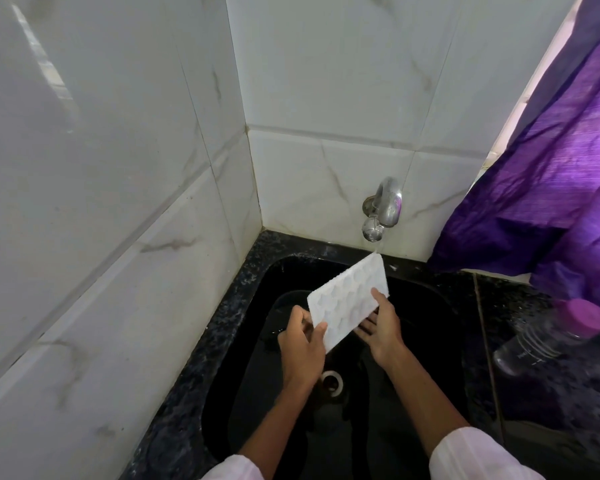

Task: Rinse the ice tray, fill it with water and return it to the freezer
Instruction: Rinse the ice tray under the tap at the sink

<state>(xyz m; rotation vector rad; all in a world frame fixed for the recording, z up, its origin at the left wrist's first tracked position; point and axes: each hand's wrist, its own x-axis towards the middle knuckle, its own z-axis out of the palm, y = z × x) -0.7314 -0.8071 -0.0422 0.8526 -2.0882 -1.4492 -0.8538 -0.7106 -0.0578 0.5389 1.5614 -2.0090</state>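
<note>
Ice tray (350, 299) rinsing looks to be the step in hand, so the task is judged to be early: filling and the trip to the freezer are both left, and no freezer is in view.

Nearest the camera, two pale sleeves (478, 455) lead to bare forearms that reach out over a black sink (430, 323), with its drain (332, 381) showing between them. The left hand (300, 344) grips the tray's near corner, thumb on top and fingers curled round the edge. The right hand (383, 327) pinches the tray's right long side, thumb on top and fingers spread beneath.

The white tray is held in the air above the basin, tilted, cups facing up, with its far corner raised to just under the spout. The cups seem empty, though the white plastic makes that hard to tell.

Beyond it, a chrome tap (381, 209) juts from the tiled wall (326, 98), and a thin stream of water (376, 245) appears to fall onto the far corner.

On the counter to the right lies a clear bottle (551, 336) with a purple cap, below a purple curtain (551, 185).
</note>
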